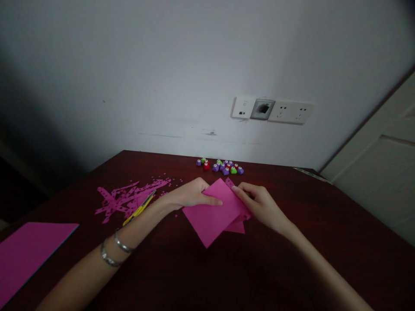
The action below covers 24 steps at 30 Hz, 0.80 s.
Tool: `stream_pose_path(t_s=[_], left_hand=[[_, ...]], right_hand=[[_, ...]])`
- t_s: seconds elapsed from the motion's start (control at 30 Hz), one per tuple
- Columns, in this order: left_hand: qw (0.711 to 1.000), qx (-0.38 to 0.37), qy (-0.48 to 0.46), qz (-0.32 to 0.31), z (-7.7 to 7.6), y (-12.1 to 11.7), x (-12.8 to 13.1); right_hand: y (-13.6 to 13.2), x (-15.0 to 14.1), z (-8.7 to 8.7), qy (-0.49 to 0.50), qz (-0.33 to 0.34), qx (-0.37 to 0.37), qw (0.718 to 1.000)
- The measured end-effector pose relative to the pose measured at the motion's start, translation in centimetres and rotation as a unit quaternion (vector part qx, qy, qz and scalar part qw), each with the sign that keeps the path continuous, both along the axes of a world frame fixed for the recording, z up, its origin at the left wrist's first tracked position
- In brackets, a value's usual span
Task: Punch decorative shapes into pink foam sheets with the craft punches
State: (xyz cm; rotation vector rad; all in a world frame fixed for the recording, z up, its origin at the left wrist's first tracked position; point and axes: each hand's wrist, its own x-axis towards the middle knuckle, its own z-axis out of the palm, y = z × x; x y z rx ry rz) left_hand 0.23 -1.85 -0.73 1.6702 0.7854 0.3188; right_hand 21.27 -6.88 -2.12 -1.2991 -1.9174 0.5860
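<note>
My left hand point(197, 194) grips a pink paper sheet point(218, 214) by its left side, the thumb lying on top of it. At the sheet's right edge, my right hand point(256, 201) pinches a narrow pink paper strip point(229, 183) with small punched shapes. More pink paper shows under the sheet at its lower right; whether it is one piece or several I cannot tell. Left of my left wrist lies a yellow utility knife point(140, 210), resting against a heap of pink punched strips point(119, 199). Tiny pink cut-outs are scattered beside the heap.
Several small purple, red and green craft punches point(225, 166) stand near the back of the dark red table point(292, 242). A large pink sheet point(35, 250) lies at the left front. Behind the table is a wall with sockets point(290, 112). A pale door point(385, 151) is at the right.
</note>
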Motion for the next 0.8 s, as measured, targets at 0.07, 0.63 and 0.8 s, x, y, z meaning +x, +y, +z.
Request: stream_pose_path(t_s=[0.07, 0.63, 0.8], left_hand=[[1.0, 0.0, -0.002, 0.007, 0.0, 0.0, 0.1], [0.999, 0.025, 0.01, 0.025, -0.1, 0.8, -0.8], [0.999, 0.011, -0.032, 0.04, -0.4, 1.5, -1.0]], right_hand=[[0.0, -0.1, -0.1, 0.002, -0.009, 0.01, 1.0], [0.5, 1.2, 0.6, 0.051, -0.078, 0.056, 0.994], [1.3, 3.0, 0.6, -0.03, -0.082, 0.041, 0.995]])
